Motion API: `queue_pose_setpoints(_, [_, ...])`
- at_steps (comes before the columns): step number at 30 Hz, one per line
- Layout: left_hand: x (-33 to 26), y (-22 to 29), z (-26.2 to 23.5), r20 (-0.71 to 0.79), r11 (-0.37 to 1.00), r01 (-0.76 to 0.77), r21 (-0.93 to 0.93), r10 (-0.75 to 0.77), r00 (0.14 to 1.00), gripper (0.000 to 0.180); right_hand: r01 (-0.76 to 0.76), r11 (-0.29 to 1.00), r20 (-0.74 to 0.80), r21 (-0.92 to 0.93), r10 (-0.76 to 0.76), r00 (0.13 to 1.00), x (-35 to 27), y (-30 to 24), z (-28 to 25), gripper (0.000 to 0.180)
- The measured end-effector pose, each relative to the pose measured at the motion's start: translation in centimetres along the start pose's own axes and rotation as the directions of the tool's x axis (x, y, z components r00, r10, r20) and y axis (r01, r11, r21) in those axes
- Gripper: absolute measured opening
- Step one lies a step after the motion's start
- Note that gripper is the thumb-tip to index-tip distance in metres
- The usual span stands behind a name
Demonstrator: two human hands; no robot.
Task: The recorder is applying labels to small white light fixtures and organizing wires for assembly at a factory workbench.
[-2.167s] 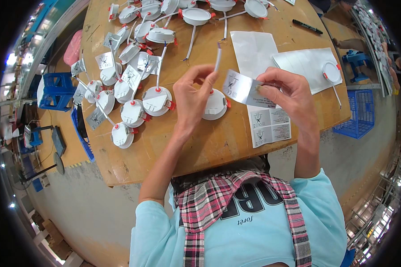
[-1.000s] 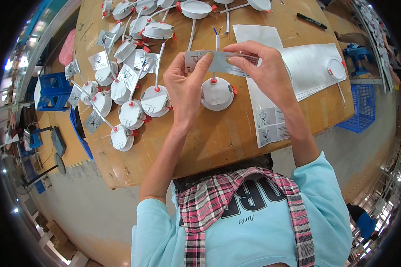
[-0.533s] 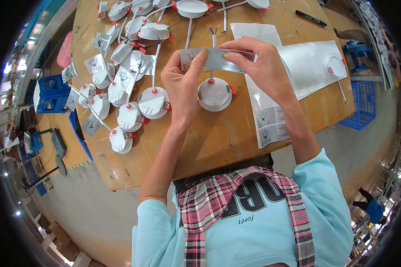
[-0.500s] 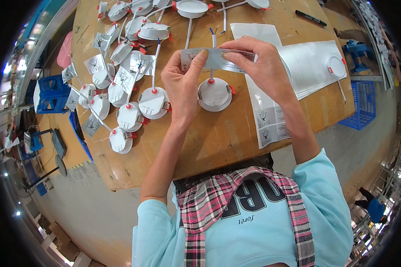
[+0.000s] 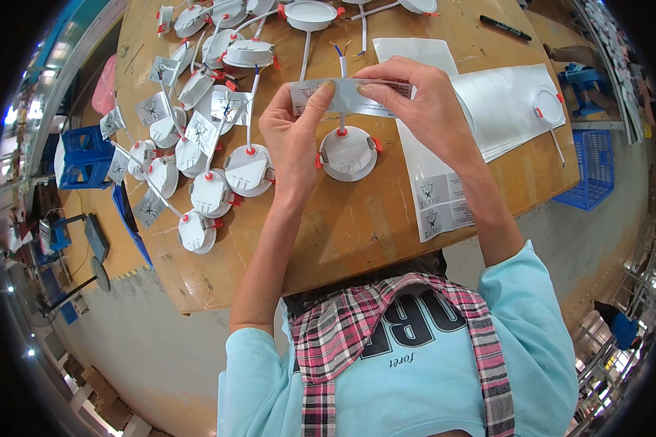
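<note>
Two hands busy: your left hand (image 5: 291, 135) pinches the left part of a silver label (image 5: 346, 96), thumb on top; your right hand (image 5: 434, 109) pinches its right part. Label sits across a white cable (image 5: 343, 67), stripped wire ends showing beyond the far edge. Dark symbols and small print on the label. Cable runs to a round white lamp (image 5: 348, 156) on the surface (image 5: 342, 240), near side of the label; faint print on its back. Left: lamps (image 5: 211, 193), several cables flagged with labels bearing crossed-out symbols. Right: sticker sheet (image 5: 439, 195), symbols and text lines. Far right: black marker (image 5: 505, 28).
</note>
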State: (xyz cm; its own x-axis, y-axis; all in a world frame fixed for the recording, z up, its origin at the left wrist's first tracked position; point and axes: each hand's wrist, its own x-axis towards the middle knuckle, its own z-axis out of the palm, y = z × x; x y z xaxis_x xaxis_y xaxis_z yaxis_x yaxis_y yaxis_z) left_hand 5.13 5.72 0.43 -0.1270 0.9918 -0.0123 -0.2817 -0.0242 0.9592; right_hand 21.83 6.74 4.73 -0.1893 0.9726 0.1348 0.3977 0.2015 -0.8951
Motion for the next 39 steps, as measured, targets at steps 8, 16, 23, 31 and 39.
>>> queue_pose_setpoints(8, [-0.5, 0.6, 0.3, -0.002, 0.995, -0.064, 0.081, 0.064, 0.998, 0.014, 0.061, 0.989, -0.042, -0.132, -0.067, 0.997, -0.5, -0.5, -0.1, 0.016])
queue_pose_setpoints(16, [-0.4, 0.1, 0.0, 0.03, 0.993, -0.059, 0.101, 0.056, 0.998, 0.016, 0.035, 0.999, -0.032, -0.032, -0.036, 0.999, -0.4, -0.1, -0.3, 0.017])
queue_pose_setpoints(23, [-0.8, -0.3, -0.6, 0.078, 0.989, 0.037, -0.145, -0.026, 0.997, 0.021, 0.063, 0.996, 0.022, -0.061, -0.061, 0.998, -0.7, -0.5, -0.8, 0.012])
queue_pose_setpoints(31, [-3.1, -1.8, -0.3, 0.341, 0.836, -0.335, 0.434, 0.192, 0.92, 0.053, -0.075, 0.972, 0.155, 0.221, 0.041, 0.987, -1.4, 0.7, -2.9, 0.014])
queue_pose_setpoints(39, [-2.1, -2.6, -0.4, 0.321, 0.746, -0.341, 0.572, 0.179, 0.93, 0.012, -0.074, 0.869, 0.288, 0.49, -0.081, 0.954, -2.0, -0.6, -8.4, 0.022])
